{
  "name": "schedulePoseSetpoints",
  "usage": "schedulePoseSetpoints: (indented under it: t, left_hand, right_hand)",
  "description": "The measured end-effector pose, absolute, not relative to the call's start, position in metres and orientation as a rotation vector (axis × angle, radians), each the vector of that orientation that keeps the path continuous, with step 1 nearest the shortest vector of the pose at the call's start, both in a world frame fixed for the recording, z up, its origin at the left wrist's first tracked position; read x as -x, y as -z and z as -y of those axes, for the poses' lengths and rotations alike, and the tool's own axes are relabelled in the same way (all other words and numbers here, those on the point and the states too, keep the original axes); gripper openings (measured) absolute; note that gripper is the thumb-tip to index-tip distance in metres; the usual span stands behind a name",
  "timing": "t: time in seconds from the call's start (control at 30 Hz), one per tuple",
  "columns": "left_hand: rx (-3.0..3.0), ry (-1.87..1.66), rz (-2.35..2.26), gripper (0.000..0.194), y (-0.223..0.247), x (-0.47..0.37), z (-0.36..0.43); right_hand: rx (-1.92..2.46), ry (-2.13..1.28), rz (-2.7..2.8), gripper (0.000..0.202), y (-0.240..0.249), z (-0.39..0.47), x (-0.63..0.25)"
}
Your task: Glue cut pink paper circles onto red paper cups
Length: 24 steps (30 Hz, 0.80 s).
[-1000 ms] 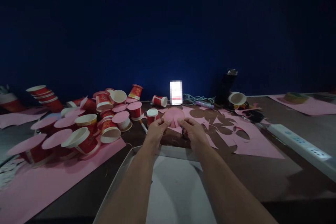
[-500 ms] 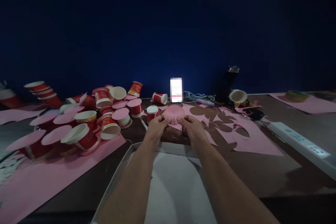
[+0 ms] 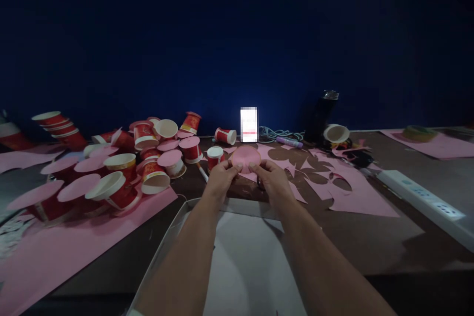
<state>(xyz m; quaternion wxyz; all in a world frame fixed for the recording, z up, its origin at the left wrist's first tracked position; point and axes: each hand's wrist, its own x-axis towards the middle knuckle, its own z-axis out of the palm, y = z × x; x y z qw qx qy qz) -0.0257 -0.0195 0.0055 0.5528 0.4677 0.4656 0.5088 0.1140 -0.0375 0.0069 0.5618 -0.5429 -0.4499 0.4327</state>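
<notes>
A round pink paper disc is held upright between both hands above the far edge of a shallow white box. My left hand pinches its lower left edge with thumb and fingers. On the lower right edge, my right hand has the same kind of pinch. Just left of my left hand stands a red cup with a white top. Cut pink paper with round holes lies to the right of my right hand.
Many red paper cups, several with pink discs, crowd the left over a pink sheet. A lit phone, a purple tube and a black bottle stand or lie behind. A white power strip lies right.
The pink disc now looks flatter and rounder, its earlier middle crease less visible. Both hands still grip it in nearly the same place. The view has tilted down very slightly.
</notes>
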Motion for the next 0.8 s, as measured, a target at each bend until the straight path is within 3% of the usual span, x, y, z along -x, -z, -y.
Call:
schedulePoseSetpoints:
  t: [0.8]
  left_hand:
    - [-1.125,-1.205,-1.078,0.032,-0.0053,0.0259,0.0205]
  right_hand:
    - [1.382,-0.890,1.171,0.027,-0.0071,0.0389,-0.1128]
